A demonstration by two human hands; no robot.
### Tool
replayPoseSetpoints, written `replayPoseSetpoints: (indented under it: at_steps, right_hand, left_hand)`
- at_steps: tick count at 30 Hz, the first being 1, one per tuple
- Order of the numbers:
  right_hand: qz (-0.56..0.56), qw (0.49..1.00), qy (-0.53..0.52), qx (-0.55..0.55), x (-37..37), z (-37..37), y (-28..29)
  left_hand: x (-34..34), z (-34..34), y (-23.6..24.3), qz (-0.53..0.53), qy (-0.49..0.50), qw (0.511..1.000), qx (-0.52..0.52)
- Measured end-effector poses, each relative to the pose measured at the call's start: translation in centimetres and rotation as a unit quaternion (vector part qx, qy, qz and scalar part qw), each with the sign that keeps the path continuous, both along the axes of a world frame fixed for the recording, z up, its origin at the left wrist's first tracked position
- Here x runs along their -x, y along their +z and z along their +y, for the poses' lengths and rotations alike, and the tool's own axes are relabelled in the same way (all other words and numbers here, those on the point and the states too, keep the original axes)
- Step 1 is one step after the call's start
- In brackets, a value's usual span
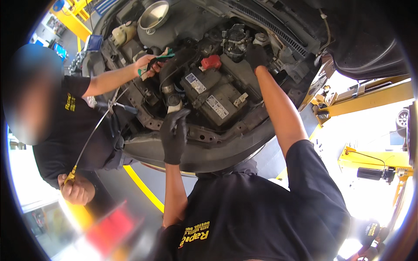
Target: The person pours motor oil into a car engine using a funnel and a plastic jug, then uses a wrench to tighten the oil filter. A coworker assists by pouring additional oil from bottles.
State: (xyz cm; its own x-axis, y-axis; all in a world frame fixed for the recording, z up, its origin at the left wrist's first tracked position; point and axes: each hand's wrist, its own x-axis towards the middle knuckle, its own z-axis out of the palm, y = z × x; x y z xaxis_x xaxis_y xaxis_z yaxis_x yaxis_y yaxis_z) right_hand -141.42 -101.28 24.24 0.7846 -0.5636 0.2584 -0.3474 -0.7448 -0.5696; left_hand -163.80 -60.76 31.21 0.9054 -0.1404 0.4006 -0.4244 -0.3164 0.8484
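My left hand (174,135), in a black glove, is raised over the front edge of the engine bay. Its fingers are loosely bent and apart, with nothing visible in them, just below the pale end of a black hose (175,105). My right hand (256,57), also gloved in black, reaches deep into the bay past the car battery (220,104). It is beside a dark mechanical part (235,41) and a round grey cap (261,38). Its fingers blend into the dark parts, so their grip is hidden. A red terminal cover (211,62) sits behind the battery.
At left, a co-worker holds a dipstick (93,130) by its yellow handle and a green-and-white cloth (164,55). A funnel (153,16) stands at the back of the engine. The raised hood (370,52) is at upper right; yellow lift arms (370,98) lie beyond.
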Motion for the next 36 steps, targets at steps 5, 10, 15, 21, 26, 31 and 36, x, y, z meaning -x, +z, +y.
replayPoseSetpoints:
  at_steps: [5, 10, 15, 21, 26, 31, 36]
  right_hand:
    - [0.014, 1.0, 0.023, 0.007, -2.7, -3.3, -2.1]
    - [0.09, 0.985, 0.127, -0.076, -4.2, -4.5, -1.0]
    - [-0.023, 0.973, 0.195, -0.119, -2.2, -3.0, 0.1]
    - [-0.015, 0.966, 0.154, -0.208, 0.5, -3.4, 1.3]
    - [-0.021, 0.955, 0.149, -0.254, -1.6, -3.6, -0.2]
    - [-0.043, 0.98, 0.139, -0.135, -2.3, -3.4, -1.3]
    - [-0.106, 0.994, 0.017, 0.009, -5.1, -3.0, -2.8]
  left_hand:
    - [-11.3, -8.8, 5.6, -0.122, -0.121, 0.982, -0.079]
    - [-25.9, -19.1, 2.3, -0.087, -0.159, 0.969, -0.17]
    - [-34.2, -27.8, -3.1, -0.032, -0.173, 0.94, -0.293]
    - [-34.7, -29.8, -5.4, 0.056, -0.187, 0.939, -0.283]
    - [-37.6, -30.1, -9.7, -0.018, -0.153, 0.945, -0.287]
    - [-34.9, -29.6, -7.9, 0.045, -0.112, 0.961, -0.249]
    - [-31.7, -29.7, -5.5, 0.019, -0.059, 0.974, -0.219]
